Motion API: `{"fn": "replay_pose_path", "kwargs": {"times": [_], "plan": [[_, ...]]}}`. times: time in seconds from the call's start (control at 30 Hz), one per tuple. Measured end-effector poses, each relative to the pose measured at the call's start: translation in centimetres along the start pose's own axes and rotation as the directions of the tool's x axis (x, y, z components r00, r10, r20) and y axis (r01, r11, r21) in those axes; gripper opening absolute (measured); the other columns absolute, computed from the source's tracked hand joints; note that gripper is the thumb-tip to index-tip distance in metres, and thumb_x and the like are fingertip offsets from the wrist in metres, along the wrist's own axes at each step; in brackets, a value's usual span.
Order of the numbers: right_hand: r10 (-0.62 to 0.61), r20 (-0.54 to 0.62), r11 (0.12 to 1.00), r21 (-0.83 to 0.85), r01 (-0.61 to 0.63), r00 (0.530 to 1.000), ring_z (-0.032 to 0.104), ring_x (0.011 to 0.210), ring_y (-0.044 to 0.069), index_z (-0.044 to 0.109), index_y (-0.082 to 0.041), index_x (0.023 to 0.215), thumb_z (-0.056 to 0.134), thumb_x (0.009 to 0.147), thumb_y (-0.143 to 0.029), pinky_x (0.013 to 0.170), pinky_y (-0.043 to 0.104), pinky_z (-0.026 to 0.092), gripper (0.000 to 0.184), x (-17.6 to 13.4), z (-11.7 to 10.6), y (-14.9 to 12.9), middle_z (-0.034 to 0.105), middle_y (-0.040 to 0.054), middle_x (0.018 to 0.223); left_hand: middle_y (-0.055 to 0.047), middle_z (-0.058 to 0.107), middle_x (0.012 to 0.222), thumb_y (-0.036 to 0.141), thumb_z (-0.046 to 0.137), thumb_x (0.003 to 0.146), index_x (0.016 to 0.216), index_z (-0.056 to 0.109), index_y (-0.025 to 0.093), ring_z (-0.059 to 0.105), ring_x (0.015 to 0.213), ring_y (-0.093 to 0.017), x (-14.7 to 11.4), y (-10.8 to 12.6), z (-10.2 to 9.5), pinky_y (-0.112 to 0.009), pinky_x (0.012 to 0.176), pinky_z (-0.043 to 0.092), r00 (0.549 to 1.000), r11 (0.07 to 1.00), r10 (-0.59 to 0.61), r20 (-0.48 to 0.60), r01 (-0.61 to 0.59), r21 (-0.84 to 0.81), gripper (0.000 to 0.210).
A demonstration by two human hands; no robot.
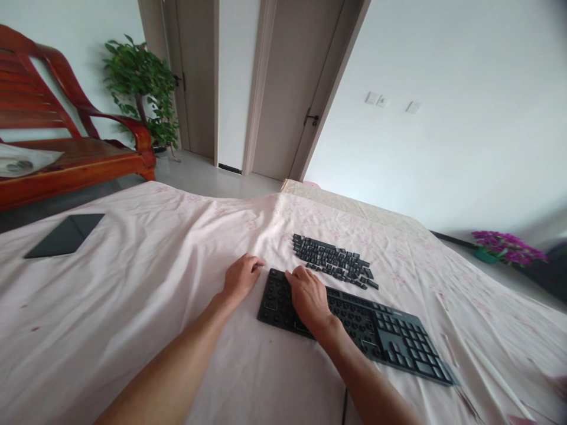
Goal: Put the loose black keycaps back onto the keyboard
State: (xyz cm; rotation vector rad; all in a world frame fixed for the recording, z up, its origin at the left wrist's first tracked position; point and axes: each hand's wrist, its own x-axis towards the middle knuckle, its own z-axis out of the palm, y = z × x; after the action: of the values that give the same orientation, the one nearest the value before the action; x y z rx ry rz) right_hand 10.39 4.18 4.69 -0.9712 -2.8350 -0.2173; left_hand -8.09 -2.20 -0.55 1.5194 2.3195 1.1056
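Reaching over keyboard, right hand curled downward; left hand half-curled beside; whether either pinches anything, cannot tell.

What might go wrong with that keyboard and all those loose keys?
The loose keys lie close to the right hand, so a knock might scatter or mix them.
The cloth beneath is wrinkled; a tug could shift them.
The keyboard has bare key positions, which careless pressure might damage.
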Motion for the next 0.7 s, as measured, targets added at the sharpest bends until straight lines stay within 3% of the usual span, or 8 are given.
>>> {"fn": "replay_pose_path", "kwargs": {"times": [0.2, 0.47, 0.7], "plan": [[0.033, 0.038, 0.994, 0.104, -0.037, 0.999, 0.055, 0.085, 0.015, 0.069, -0.024, 0.089, 0.040, 0.094, -0.022, 0.072, 0.023, 0.037, 0.030, 1.0, -0.7, 0.4, 0.060, 0.0043, 0.090, 0.001, 0.067, 0.100, 0.020, 0.053, 0.081, 0.092, 0.069, 0.025, 0.059, 0.086, -0.012, 0.0, 0.5, -0.4, -0.021, 0.073, 0.041, 0.999, 0.999, -0.043, 0.027, 0.043, 0.003, 0.020], [0.000, 0.038, 1.000, 0.025, -0.001, 0.999, 0.054, 0.092, 0.018, 0.068, -0.022, 0.090, 0.043, 0.092, -0.018, 0.075, 0.026, 0.039, 0.026, 1.2, -0.5, -0.2, 0.061, 0.0072, 0.094, 0.001, 0.067, 0.098, 0.020, 0.054, 0.081, 0.092, 0.069, 0.025, 0.059, 0.086, -0.012, 0.0, 0.4, -0.3, -0.021, 0.073, 0.041, 0.999, 0.999, -0.037, 0.017, 0.037, -0.014, 0.019], [0.037, 0.023, 0.992, 0.121, -0.039, 0.999, 0.056, 0.087, 0.015, 0.069, -0.024, 0.089, 0.041, 0.094, -0.022, 0.074, 0.023, 0.038, 0.029, 1.2, -0.2, 0.4, 0.062, 0.0040, 0.091, 0.000, 0.067, 0.100, 0.018, 0.053, 0.081, 0.093, 0.069, 0.024, 0.059, 0.088, -0.012, -0.1, 0.6, -0.6, -0.021, 0.075, 0.041, 0.999, 0.999, -0.034, 0.028, 0.034, -0.014, 0.020]]}}
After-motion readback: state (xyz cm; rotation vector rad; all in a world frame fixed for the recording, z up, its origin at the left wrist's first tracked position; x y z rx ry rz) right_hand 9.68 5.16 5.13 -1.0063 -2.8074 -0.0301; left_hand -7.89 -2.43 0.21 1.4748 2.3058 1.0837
